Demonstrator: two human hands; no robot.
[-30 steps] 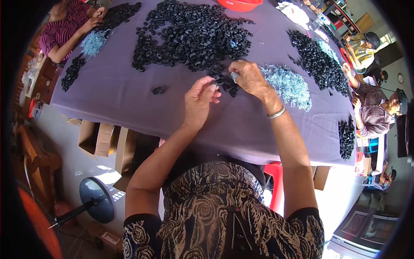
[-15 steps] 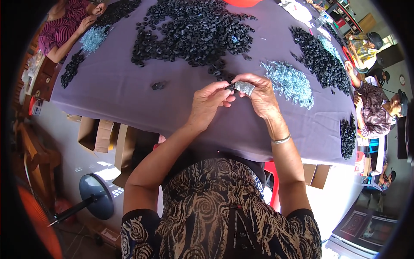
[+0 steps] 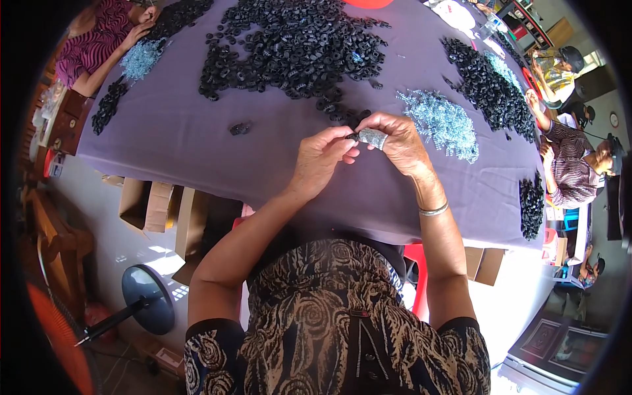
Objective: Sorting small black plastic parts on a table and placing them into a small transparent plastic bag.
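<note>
Over the near part of the purple-covered table (image 3: 197,155), my hands meet fingertip to fingertip. My left hand (image 3: 322,158) is closed in a pinch on a small black ring-like piece (image 3: 353,137). From the other side my right hand (image 3: 400,148) pinches at the same piece, which the fingers mostly hide. A grey wrap (image 3: 373,138) covers one digit of my right hand. Just beyond my fingers a big heap of black ring-like pieces (image 3: 296,56) spreads out. To the right of my right hand lies a pile of small pale-blue, coil-like pieces (image 3: 440,125).
A little black cluster (image 3: 239,128) lies left of my hands. More black pieces (image 3: 487,85) are heaped at the right, others (image 3: 531,207) at the right edge. A co-worker (image 3: 105,43) works at the far left, others (image 3: 573,158) along the right. Cardboard boxes (image 3: 158,207) stand below the table edge.
My hands stay together and have shifted only slightly. The fingertips have closed in more around the black piece, and my right wrist has moved a little to the right.
</note>
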